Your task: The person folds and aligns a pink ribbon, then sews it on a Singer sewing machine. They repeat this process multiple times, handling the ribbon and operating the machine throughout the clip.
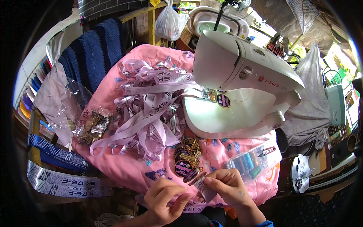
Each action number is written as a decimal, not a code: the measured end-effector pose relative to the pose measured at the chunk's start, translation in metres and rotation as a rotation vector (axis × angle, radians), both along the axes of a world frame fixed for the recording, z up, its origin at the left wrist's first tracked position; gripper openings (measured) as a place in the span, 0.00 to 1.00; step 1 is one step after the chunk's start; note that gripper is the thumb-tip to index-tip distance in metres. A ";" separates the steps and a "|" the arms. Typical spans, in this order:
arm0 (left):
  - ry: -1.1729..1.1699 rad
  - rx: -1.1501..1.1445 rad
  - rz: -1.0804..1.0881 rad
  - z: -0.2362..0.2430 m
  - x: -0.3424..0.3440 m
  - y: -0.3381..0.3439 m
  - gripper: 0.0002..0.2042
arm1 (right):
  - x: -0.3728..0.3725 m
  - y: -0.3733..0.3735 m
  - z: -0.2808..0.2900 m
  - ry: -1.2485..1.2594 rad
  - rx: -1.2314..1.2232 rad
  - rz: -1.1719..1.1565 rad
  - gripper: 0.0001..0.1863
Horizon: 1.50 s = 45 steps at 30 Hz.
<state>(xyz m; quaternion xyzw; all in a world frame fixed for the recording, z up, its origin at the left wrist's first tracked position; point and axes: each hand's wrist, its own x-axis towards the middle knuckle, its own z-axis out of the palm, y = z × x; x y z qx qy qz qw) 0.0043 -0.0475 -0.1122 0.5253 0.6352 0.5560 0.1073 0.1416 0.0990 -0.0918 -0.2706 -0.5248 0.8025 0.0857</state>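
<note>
My right hand (230, 186) pinches the end of a lilac printed ribbon (208, 192), with a round medal (191, 175) at the ribbon's upper end, seen nearly edge-on. Beside it, my left hand (165, 200) has its fingers curved and the thumb apart, and nothing shows in it. Just beyond both hands lies a pile of gold-rimmed medals (189, 156) with dark and pink faces. A heap of lilac ribbons (155, 109) spreads behind the pile. One ribbon runs to the white sewing machine (242, 68), where another medal (223, 100) rests on the bed under the needle area.
A pink patterned cloth (132, 166) covers the work table. To the right sits a clear plastic box (247, 166) with thread spools, and small thread snips (266, 151) lie on it. A plastic bag of metal pieces (94, 126) is at left. Printed ribbons (68, 183) hang at lower left.
</note>
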 end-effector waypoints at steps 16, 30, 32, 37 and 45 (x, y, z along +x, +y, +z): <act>-1.124 0.103 -0.148 -0.025 0.026 0.040 0.06 | -0.011 -0.026 0.019 -0.187 1.041 -0.249 0.04; -0.464 -0.374 -0.676 0.036 -0.058 0.098 0.07 | -0.025 0.074 -0.010 0.290 0.099 0.234 0.12; -0.417 -0.333 -0.657 0.026 -0.066 0.110 0.07 | -0.029 0.082 0.001 0.206 0.124 0.234 0.13; -0.173 -0.406 -0.630 0.036 -0.096 0.144 0.07 | -0.043 0.103 0.018 0.041 0.255 0.176 0.14; -0.144 -0.288 -0.447 0.011 -0.127 0.191 0.07 | -0.087 0.156 0.021 -0.152 0.721 0.114 0.14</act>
